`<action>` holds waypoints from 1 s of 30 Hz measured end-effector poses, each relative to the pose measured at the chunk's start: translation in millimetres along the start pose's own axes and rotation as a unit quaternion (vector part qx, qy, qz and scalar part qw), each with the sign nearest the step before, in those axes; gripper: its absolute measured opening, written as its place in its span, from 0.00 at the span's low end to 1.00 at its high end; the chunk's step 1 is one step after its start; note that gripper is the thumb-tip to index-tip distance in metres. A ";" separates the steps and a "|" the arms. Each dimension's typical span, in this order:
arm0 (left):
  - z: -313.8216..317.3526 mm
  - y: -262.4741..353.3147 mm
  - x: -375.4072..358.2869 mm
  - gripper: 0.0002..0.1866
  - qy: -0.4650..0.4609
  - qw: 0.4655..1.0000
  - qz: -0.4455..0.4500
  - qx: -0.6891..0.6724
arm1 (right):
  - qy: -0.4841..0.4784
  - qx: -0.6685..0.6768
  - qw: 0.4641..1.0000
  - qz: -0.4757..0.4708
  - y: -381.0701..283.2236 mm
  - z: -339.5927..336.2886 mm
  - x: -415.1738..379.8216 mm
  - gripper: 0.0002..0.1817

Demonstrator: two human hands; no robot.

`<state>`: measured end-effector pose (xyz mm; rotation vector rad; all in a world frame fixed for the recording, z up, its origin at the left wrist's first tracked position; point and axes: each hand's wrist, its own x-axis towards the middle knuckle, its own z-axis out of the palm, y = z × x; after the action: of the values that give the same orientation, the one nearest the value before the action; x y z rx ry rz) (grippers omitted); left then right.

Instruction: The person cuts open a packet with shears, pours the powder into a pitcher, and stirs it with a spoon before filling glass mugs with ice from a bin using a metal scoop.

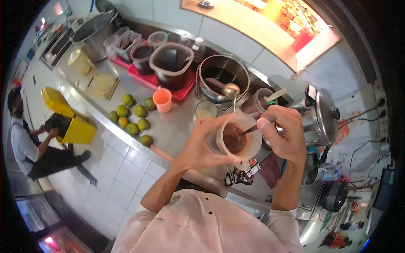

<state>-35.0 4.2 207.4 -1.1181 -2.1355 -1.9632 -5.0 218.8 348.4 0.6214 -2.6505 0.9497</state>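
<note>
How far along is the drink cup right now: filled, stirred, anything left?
Done: the plastic cup already holds dark brown liquid, partly filled. In hand: the left hand grips the cup over the steel counter while the right hand holds a spoon dipped into it. Left: the cup is not full and has no lid. The ladle rests in the pot of dark liquid behind.

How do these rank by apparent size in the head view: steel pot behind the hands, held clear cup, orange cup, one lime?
1. steel pot
2. clear cup, in the left hand; it is nearer the camera, so it may look oversized
3. orange cup
4. lime

The right hand holds a spoon in the cup.
</note>
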 end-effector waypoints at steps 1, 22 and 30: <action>-10.3 0.7 4.0 0.56 0.008 1.000 0.002 0.007 | -0.037 0.011 0.999 -0.035 -2.4 2.4 11.4 0.10; -95.5 27.3 107.0 0.40 -0.113 0.944 -0.013 -0.310 | 0.121 0.018 0.991 -0.054 -53.9 -51.7 132.6 0.14; -55.4 53.7 162.8 0.33 -0.127 0.870 -0.013 -0.477 | 0.142 0.014 0.986 -0.087 -63.5 -119.7 141.6 0.15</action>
<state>-152.0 29.5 342.2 -1.4784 -1.1427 -3.1375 -87.5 209.2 525.8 0.6578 -2.2971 0.9489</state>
